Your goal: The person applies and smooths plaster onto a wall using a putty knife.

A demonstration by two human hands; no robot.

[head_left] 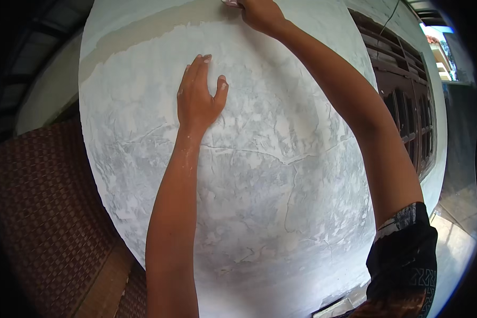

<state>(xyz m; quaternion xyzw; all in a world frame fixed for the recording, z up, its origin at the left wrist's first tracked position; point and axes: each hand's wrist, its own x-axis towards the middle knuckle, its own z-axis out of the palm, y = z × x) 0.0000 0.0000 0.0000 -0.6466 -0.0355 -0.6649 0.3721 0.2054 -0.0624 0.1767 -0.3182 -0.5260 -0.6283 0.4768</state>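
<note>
Two hands meet a white wall (pixel 238 212): the left hand (pixel 197 100), empty, fingers straight, lies against it; above and rightward, the right hand (pixel 263 17) is curled round a pinkish thing (pixel 231 2), mostly cut off. Below it, a dark sleeve (pixel 400 254) bears geometric lines.

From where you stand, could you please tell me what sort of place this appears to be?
Likely the outside of a house, perhaps a porch: there is a cracked, patchy white wall, a brown slatted window and another building in daylight beyond.
</note>
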